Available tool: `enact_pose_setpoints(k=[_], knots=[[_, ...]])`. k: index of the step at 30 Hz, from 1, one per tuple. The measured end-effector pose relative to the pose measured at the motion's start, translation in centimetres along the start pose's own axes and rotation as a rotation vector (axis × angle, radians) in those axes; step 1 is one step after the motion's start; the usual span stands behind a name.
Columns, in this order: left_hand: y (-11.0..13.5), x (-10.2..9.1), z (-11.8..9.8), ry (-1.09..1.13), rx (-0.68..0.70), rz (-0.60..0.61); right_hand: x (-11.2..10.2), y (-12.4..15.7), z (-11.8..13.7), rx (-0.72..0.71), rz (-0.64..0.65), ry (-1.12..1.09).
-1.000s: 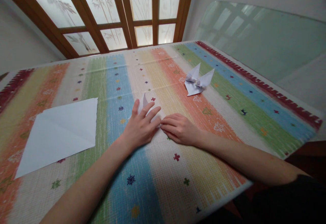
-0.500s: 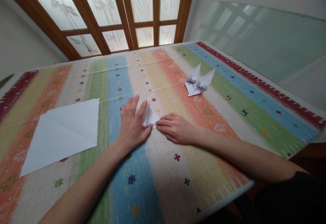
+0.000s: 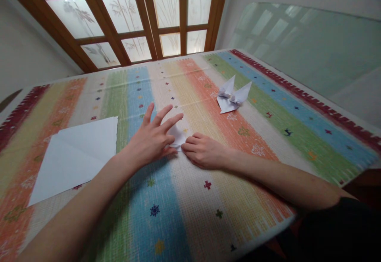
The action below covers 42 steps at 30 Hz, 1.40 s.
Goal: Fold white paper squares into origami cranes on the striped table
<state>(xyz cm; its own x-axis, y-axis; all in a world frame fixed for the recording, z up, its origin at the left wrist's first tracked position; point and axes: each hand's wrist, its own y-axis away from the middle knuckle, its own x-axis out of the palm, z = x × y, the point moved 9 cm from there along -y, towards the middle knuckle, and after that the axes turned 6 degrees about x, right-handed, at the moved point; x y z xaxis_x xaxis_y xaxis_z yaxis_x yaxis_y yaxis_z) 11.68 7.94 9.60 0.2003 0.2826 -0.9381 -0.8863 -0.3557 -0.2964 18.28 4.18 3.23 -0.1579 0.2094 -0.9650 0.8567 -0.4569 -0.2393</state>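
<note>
My left hand (image 3: 154,139), three fingers fanned, half-hides the folded paper (image 3: 179,135); my right hand (image 3: 205,151) curls at its edge. Whether either grips, I can't tell.

Folded piece of paper (image 3: 179,136), white and small, lying on the counter (image 3: 190,198) between the two hands, as seen from across the room. Near edge: a narrow folded strip, marked by a thin crease line. Right end: at the fingertips of the right hand (image 3: 205,151). Left part: hidden behind the left hand (image 3: 152,139); full outline therefore not discernible. Surface: plain, lightly shaded toward the left.
</note>
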Motion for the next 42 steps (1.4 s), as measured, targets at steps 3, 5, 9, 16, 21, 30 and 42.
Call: enact_pose_setpoints(k=[3, 5, 9, 16, 21, 30, 42], knots=[[-0.2, -0.5, 0.6, 0.006, -0.044, -0.001, 0.0, -0.1, 0.2, -0.019, 0.006, 0.008], [0.0, -0.6, 0.8, -0.008, -0.063, -0.038, 0.0, -0.1, 0.3, -0.023, 0.008, 0.018], [0.8, -0.4, 0.6, -0.043, -0.095, -0.14, 0.2, -0.3, 0.1, -0.017, -0.001, 0.024], [2.1, 1.2, 1.6, 0.041, -0.307, -0.302, 0.0, -0.5, -0.2, 0.002, -0.02, -0.063], [2.7, 2.9, 2.1, 0.147, -0.365, -0.31, 0.3, -0.8, 0.0, 0.022, 0.03, -0.082], [0.9, 0.3, 1.5, 0.049, -0.09, -0.115, 0.7, -1.8, 0.9, 0.058, 0.03, 0.024], [-0.7, -1.8, 3.9, -0.061, -0.102, 0.001, 0.4, -1.9, 1.0, 0.098, 0.046, 0.031]])
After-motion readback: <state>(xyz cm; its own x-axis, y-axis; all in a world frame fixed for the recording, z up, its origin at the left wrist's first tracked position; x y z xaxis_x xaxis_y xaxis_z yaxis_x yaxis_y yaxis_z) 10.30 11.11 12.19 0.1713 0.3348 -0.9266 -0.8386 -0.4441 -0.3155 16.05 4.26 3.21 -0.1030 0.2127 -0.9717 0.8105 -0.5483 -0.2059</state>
